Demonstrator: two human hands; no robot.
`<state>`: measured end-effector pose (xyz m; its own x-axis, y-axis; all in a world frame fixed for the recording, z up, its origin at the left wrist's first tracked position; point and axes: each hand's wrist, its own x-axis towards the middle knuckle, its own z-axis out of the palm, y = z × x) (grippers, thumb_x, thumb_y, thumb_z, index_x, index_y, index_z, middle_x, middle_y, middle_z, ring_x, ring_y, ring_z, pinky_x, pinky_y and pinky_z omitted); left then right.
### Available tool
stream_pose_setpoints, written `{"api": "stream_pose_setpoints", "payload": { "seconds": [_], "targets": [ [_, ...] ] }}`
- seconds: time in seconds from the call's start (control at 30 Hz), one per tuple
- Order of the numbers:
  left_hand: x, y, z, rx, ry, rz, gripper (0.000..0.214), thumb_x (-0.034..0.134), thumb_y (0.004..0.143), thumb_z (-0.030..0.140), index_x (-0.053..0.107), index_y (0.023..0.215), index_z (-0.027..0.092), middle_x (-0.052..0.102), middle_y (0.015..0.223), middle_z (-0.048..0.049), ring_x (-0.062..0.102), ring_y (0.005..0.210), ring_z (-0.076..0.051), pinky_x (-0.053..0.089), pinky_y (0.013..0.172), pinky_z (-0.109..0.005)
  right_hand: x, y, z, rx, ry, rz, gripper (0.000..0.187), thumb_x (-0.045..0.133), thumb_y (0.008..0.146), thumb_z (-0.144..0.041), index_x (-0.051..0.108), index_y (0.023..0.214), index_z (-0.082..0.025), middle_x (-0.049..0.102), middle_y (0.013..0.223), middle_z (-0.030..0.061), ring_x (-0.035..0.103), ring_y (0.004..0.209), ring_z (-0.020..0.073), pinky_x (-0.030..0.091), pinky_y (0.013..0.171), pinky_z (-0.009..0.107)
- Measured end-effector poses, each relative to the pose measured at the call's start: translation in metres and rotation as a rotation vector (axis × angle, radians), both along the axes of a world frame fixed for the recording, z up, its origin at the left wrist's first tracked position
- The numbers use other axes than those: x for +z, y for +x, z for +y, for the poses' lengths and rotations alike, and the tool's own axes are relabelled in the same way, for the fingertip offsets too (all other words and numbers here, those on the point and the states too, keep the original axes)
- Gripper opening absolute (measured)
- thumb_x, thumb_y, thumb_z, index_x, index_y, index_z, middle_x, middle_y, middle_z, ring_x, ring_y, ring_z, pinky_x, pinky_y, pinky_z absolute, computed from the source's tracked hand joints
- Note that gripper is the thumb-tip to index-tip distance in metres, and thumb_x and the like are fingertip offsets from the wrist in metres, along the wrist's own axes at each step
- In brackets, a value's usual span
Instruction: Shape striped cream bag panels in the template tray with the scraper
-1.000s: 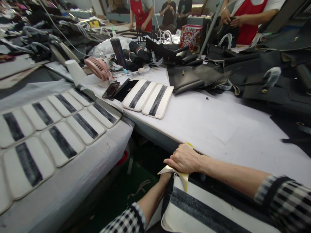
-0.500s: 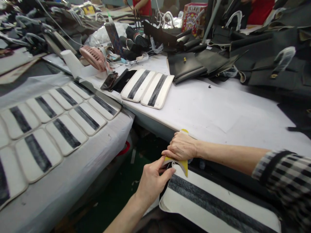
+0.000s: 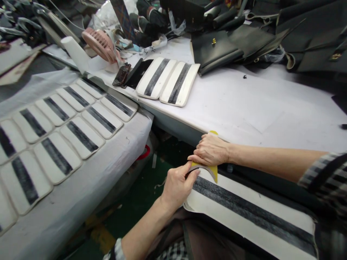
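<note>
A long white panel with a dark grey stripe (image 3: 244,213) lies across my lap, below the edge of the white table (image 3: 244,108). Its near end has a yellow backing strip (image 3: 213,172) curled up from it. My left hand (image 3: 177,186) pinches that curled end between thumb and fingers. My right hand (image 3: 211,150) is closed over the same end at the table's edge, pressing the yellow strip; another bit of yellow (image 3: 213,133) pokes out behind its knuckles.
Two striped white panels (image 3: 168,81) lie side by side on the table, with a phone (image 3: 121,75) and black pieces (image 3: 217,50) beyond. Several more striped panels (image 3: 67,126) are laid in rows on the cloth-covered table at left. A pink fan (image 3: 100,43) stands at the back.
My left hand has come up from under the panel and taken the curled end in a pinch. The view has tilted down, so the people at the back are out of sight.
</note>
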<state>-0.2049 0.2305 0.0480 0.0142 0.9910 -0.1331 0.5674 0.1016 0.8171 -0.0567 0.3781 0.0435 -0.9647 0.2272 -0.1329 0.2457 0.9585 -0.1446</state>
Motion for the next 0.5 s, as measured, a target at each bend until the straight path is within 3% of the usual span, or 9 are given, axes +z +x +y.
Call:
{"api": "stream_pose_setpoints", "payload": {
  "seconds": [0.33, 0.4, 0.5],
  "targets": [
    [-0.004, -0.001, 0.005, -0.190, 0.096, 0.185, 0.029, 0.047, 0.097, 0.035, 0.063, 0.078, 0.019, 0.069, 0.077, -0.0062, 0.063, 0.070, -0.019, 0.040, 0.067, -0.028, 0.003, 0.015, -0.024, -0.127, -0.038, -0.039, 0.069, 0.021, 0.104, -0.047, 0.070, 0.066, -0.017, 0.069, 0.063, 0.0095, 0.063, 0.060, 0.0199, 0.023, 0.058, 0.032],
    [-0.005, -0.002, 0.005, -0.166, 0.052, 0.087, 0.031, 0.050, 0.095, 0.038, 0.066, 0.077, 0.019, 0.069, 0.077, -0.0060, 0.063, 0.070, -0.019, 0.042, 0.068, -0.029, 0.002, 0.018, -0.028, -0.169, -0.036, -0.037, 0.069, 0.020, 0.104, -0.047, 0.069, 0.066, -0.017, 0.069, 0.064, 0.0094, 0.063, 0.060, 0.0194, 0.022, 0.057, 0.031],
    [-0.019, -0.002, -0.003, -0.024, -0.128, -0.391, 0.040, 0.050, 0.093, 0.051, 0.072, 0.095, 0.018, 0.072, 0.093, -0.0067, 0.065, 0.089, -0.023, 0.047, 0.080, -0.030, 0.004, 0.021, -0.034, -0.234, -0.023, -0.047, 0.070, 0.017, 0.105, -0.046, 0.069, 0.066, -0.017, 0.070, 0.066, 0.0092, 0.063, 0.060, 0.0188, 0.021, 0.057, 0.031]
  ]
}}
